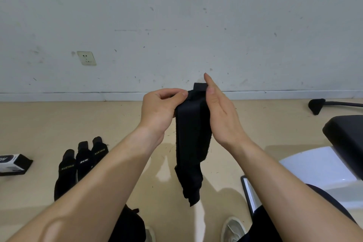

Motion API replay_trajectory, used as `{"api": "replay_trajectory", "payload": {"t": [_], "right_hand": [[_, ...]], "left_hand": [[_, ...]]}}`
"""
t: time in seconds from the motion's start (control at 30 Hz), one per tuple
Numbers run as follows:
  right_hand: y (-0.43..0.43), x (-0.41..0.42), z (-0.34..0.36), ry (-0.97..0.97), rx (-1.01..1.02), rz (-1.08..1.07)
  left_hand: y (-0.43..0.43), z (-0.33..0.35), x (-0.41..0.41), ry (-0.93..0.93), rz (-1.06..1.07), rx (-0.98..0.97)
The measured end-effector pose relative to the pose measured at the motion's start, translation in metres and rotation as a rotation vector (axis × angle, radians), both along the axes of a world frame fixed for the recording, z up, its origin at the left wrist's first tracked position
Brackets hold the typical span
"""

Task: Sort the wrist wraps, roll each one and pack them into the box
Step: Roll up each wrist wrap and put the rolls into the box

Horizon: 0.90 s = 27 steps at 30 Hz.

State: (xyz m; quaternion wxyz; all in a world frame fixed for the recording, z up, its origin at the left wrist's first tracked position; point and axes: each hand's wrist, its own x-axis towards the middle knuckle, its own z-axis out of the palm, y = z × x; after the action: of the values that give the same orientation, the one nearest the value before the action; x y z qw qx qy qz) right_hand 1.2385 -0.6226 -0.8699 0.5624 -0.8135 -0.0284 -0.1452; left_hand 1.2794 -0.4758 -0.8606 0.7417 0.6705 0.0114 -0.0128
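Nearest the camera, a pale shoe stands on the beige smooth floor, and to its left lies a soft black item whose kind cannot be told. Both bare forearms reach forward from the lower corners and meet at the centre of view. Between them hangs the long black fabric wrist wrap, held in the air, its lower end dangling free above the floor and touching nothing. The left hand has its fingers curled and pinches the upper left edge of this wrist wrap between thumb and fingers. The right hand is not clenched: its fingers are straight and point upward, the palm lies flat against the wrap's right edge, and the thumb rests by the short tab at the top. On the floor to the left, three more black wrist wraps with pale lettering lie side by side, touching one another, their lower ends hidden behind the left forearm. Further left, at the frame edge and apart from them, lies the black-and-white cardboard box; whether anything is inside cannot be told. To the right are a white moulded seat and a black padded cushion; beyond them is a black chair leg. At the back stands the scuffed white wall, bearing a cream wall socket.
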Motion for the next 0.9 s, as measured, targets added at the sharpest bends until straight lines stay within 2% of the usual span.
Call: {"api": "replay_trajectory", "payload": {"t": [0.17, 0.3, 0.53, 0.73, 0.9], "right_hand": [[0.002, 0.007, -0.001, -0.036, 0.117, -0.106], [0.000, 0.011, -0.001, -0.021, 0.193, -0.100], [-0.006, 0.014, -0.002, -0.017, 0.219, -0.126], [-0.008, 0.013, -0.002, 0.025, 0.241, -0.091], [-0.012, 0.009, 0.006, 0.077, 0.261, 0.000]], "left_hand": [[0.000, 0.001, -0.002, -0.038, -0.009, 0.012], [0.001, 0.000, -0.001, -0.066, -0.006, 0.043], [0.002, -0.001, -0.001, -0.169, -0.073, 0.114], [0.000, -0.001, -0.001, -0.228, -0.052, 0.245], [0.002, 0.003, -0.002, -0.256, -0.062, 0.283]]}}
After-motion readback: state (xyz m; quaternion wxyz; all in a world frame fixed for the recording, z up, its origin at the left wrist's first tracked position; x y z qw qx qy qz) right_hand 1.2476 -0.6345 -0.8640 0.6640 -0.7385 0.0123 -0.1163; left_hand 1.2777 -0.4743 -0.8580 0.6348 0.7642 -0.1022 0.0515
